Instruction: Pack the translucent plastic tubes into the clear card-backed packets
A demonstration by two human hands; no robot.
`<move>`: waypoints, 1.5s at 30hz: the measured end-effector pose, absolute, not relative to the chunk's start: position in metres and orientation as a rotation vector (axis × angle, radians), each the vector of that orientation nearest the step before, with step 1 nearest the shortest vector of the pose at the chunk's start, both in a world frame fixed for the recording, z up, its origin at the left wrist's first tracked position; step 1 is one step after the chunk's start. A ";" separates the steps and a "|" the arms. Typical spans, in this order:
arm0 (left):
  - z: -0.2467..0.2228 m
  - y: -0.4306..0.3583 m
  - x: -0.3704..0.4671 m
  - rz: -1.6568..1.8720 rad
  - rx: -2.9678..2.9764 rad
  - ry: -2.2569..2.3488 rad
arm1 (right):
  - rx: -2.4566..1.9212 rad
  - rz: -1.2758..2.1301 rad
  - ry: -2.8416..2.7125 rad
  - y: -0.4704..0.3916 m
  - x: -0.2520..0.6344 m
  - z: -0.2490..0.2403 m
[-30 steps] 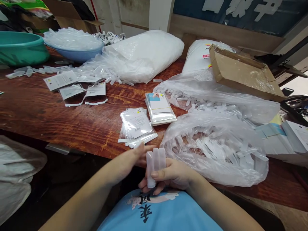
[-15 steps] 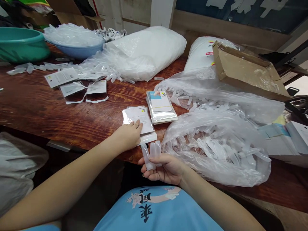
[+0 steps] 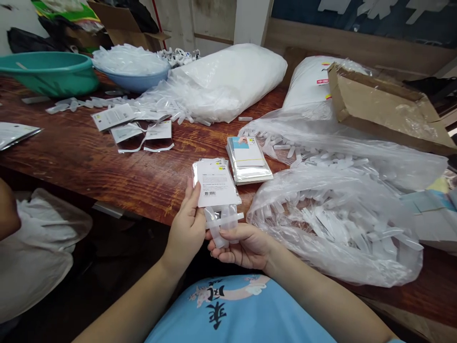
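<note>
My left hand [image 3: 185,233] grips the left edge of a clear packaging bag [image 3: 218,183] with a printed white card and barcode, at the table's front edge. Just below it, my right hand [image 3: 248,245] is closed on a few translucent plastic pieces [image 3: 218,237], long and rounded at the ends. Their upper ends overlap the bag's clear lower end and its pale strip. Whether they lie inside it or behind it, I cannot tell. Beside the bag lies a stack of similar bags [image 3: 252,155] with a blue-and-white card on top.
An open plastic bag [image 3: 335,257] of translucent pieces lies at right, below a cardboard tray [image 3: 385,109]. Several card bags [image 3: 114,116] lie at left. Behind are a green basin [image 3: 53,78], a heaped blue basin [image 3: 139,82] and a big white sack [image 3: 243,71]. Someone's arm [image 3: 7,209] shows at far left.
My left hand has gone from resting flat on the bags to gripping one by its edge, drawn down toward my right hand. The plastic pieces now overlap its lower end. The view has shifted left.
</note>
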State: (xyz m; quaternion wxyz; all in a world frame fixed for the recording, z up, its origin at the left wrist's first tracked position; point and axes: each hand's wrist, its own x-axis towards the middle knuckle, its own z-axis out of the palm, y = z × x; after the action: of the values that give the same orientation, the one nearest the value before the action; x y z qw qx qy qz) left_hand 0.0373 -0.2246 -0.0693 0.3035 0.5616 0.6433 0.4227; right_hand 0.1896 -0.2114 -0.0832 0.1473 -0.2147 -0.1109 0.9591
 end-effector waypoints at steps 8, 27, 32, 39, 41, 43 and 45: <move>-0.069 -0.230 0.047 1.262 0.801 1.391 | -0.524 2.803 -0.242 -0.213 0.190 -0.079; -0.054 -0.245 0.063 1.434 0.808 1.005 | -0.665 2.574 -0.283 -0.220 0.197 -0.071; -0.056 -0.240 0.056 1.162 0.684 0.905 | -0.737 2.566 -0.339 -0.219 0.198 -0.068; -0.055 -0.240 0.046 1.011 0.444 0.845 | -0.819 2.769 -0.593 -0.220 0.205 -0.078; -0.055 -0.242 0.048 0.961 0.433 0.883 | -0.944 2.673 -0.728 -0.224 0.206 -0.078; -0.056 -0.244 0.049 0.925 0.431 0.921 | -1.062 2.536 -0.842 -0.228 0.207 -0.075; -0.056 -0.246 0.049 0.932 0.405 0.923 | -1.190 2.395 -1.002 -0.232 0.207 -0.069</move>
State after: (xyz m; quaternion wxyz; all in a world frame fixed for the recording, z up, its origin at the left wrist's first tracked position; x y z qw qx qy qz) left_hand 0.0495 -0.2464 -0.0564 0.7736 0.1869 0.4261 0.4303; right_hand 0.2074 -0.2316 -0.0693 0.1422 -0.4125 -0.3474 0.8300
